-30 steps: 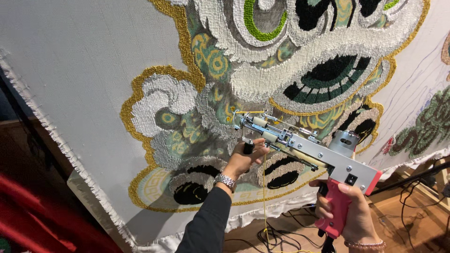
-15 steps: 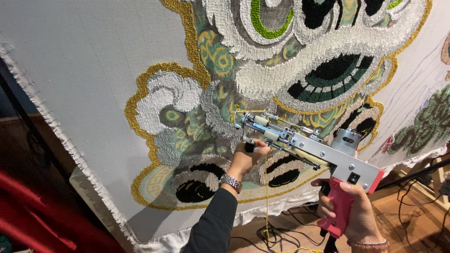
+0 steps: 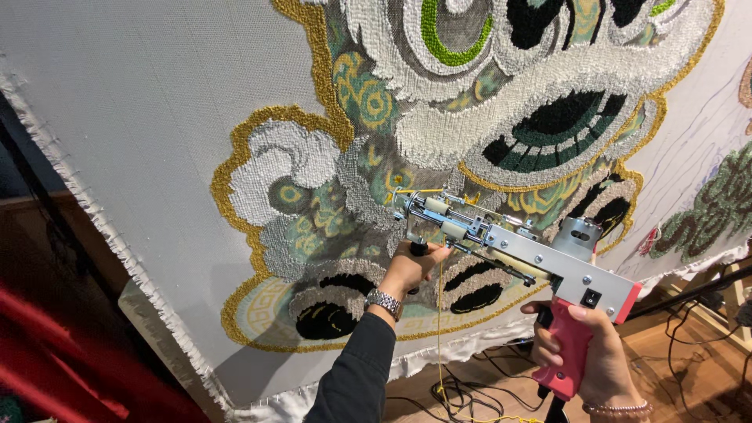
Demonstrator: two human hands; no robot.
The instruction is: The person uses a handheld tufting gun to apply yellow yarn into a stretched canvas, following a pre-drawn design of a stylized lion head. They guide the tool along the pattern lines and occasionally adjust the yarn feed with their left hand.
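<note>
Stretched white backing cloth [image 3: 133, 117] fills the view, tufted with a lion-like face in cream, gold, green and black [image 3: 501, 102]. We hold a tufting gun [image 3: 517, 251] against it, low centre, needle end touching the pile. Our left hand [image 3: 411, 266] has fingers clenched round the black front handle under the nose; silver wristwatch [image 3: 384, 301] on that wrist. Our right hand [image 3: 587, 352] grasps the pink rear grip, lower right. Yellow yarn [image 3: 440, 329] hangs from the gun. Black cables [image 3: 470, 392] lie on the wood floor [image 3: 689, 368] below.
</note>
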